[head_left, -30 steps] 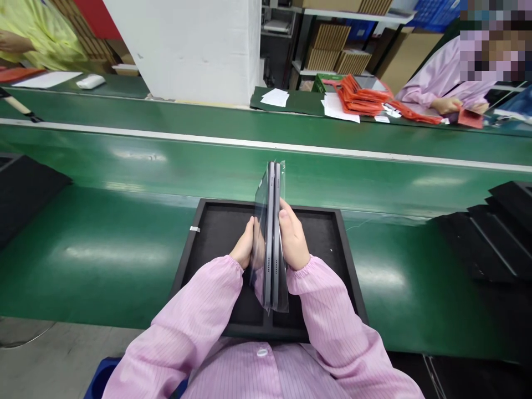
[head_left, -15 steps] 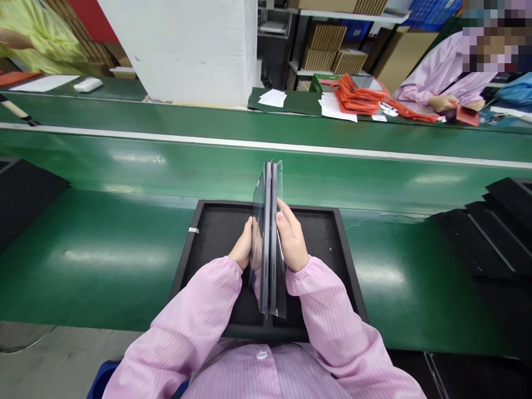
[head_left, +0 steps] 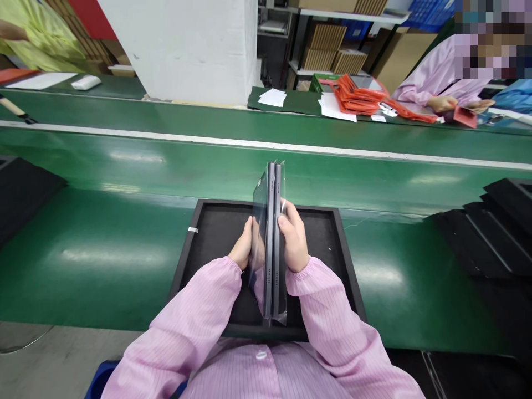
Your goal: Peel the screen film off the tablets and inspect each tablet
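Note:
Two thin grey tablets stand on edge, face to face, above the black tray [head_left: 266, 331]. The left tablet [head_left: 270, 238] and the right tablet [head_left: 277, 238] have clear film over their outer faces, its edges sticking out past them. My left hand [head_left: 242, 246] presses against the left tablet's outer face, its fingers partly hidden behind it. With thumb near the edge and fingers along the far side, my right hand [head_left: 294, 238] grips the right tablet. Speaker holes show along both upper edges.
The tray lies on a green conveyor belt [head_left: 116, 255]. Black trays [head_left: 490, 227] are stacked at right, and another black tray [head_left: 25, 194] is at left. Beyond the belt's rail, orange pouches [head_left: 357, 97] and papers lie near a co-worker in pink [head_left: 440, 72].
The two tablets have shifted slightly right and tilted a little, showing more of the left one's face. Both hands keep their hold.

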Available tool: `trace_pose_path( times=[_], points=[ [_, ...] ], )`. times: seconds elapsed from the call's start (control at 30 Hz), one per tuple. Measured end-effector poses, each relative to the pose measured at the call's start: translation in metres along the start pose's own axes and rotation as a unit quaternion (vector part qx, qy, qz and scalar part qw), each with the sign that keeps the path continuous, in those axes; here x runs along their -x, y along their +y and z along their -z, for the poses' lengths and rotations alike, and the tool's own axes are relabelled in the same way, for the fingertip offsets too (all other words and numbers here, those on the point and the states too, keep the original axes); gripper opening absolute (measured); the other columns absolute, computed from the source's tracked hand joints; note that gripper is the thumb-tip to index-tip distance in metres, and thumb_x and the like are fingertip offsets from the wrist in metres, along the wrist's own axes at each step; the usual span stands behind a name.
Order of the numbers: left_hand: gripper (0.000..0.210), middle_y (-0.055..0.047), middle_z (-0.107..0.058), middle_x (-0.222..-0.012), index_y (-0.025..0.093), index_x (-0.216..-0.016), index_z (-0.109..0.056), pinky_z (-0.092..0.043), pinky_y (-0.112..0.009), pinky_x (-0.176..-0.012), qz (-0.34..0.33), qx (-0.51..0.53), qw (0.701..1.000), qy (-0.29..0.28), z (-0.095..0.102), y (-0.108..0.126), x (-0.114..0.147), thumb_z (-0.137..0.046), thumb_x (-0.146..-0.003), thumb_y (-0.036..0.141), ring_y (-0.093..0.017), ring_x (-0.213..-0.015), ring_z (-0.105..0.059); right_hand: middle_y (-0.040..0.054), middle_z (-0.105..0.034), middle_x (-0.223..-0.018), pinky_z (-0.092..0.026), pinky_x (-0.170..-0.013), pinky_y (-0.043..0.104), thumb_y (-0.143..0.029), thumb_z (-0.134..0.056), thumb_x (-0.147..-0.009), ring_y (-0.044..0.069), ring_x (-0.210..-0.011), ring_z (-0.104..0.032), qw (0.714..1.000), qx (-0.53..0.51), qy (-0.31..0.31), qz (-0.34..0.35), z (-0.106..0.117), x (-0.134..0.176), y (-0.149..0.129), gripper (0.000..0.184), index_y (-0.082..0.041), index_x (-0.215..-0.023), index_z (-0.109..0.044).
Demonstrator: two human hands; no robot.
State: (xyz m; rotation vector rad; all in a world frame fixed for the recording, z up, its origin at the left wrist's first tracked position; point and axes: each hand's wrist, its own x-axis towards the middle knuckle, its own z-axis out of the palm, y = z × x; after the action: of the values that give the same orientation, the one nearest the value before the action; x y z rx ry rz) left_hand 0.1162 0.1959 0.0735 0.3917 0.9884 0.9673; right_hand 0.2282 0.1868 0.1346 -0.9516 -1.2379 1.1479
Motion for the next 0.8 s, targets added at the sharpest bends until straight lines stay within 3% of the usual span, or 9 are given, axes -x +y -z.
trace_pose_path(
  times=[0.23, 0.6, 0.8],
  points=[
    [0.043, -0.004, -0.067, -0.069, 0.020, -0.104, -0.067, -0.054, -0.029, -0.068, -0.011, 0.013, 1.000, -0.006, 0.000, -0.002, 0.003, -0.047, -0.097, 0.058, -0.021, -0.078, -0.069, -0.0090, -0.044, -0.057, -0.038, -0.039, 0.028, -0.059, -0.069, -0.076, 0.015, -0.042, -0.045, 0.995, -0.090, -0.042, -0.021, -0.006, 0.007, -0.008, 0.057, -0.028, -0.118, -0.044],
    [0.042, -0.004, -0.061, -0.060, 0.020, -0.090, -0.066, -0.053, -0.033, -0.069, -0.033, 0.002, 0.999, -0.026, -0.003, 0.001, 0.009, -0.049, -0.096, 0.057, -0.023, -0.075, -0.067, -0.0094, -0.045, -0.059, -0.039, -0.035, 0.028, -0.061, -0.072, -0.075, 0.014, -0.040, -0.045, 0.991, -0.112, -0.078, 0.002, -0.005, 0.012, -0.006, 0.064, -0.030, -0.122, -0.042],
    [0.042, -0.005, -0.060, -0.058, 0.020, -0.092, -0.068, -0.053, -0.034, -0.068, -0.043, -0.004, 0.999, -0.020, -0.005, 0.002, 0.013, -0.051, -0.094, 0.058, -0.024, -0.074, -0.066, -0.0098, -0.045, -0.058, -0.041, -0.038, 0.027, -0.062, -0.072, -0.073, 0.014, -0.041, -0.046, 0.990, -0.113, -0.084, 0.004, -0.003, 0.012, -0.004, 0.069, -0.029, -0.125, -0.041]
  ],
)
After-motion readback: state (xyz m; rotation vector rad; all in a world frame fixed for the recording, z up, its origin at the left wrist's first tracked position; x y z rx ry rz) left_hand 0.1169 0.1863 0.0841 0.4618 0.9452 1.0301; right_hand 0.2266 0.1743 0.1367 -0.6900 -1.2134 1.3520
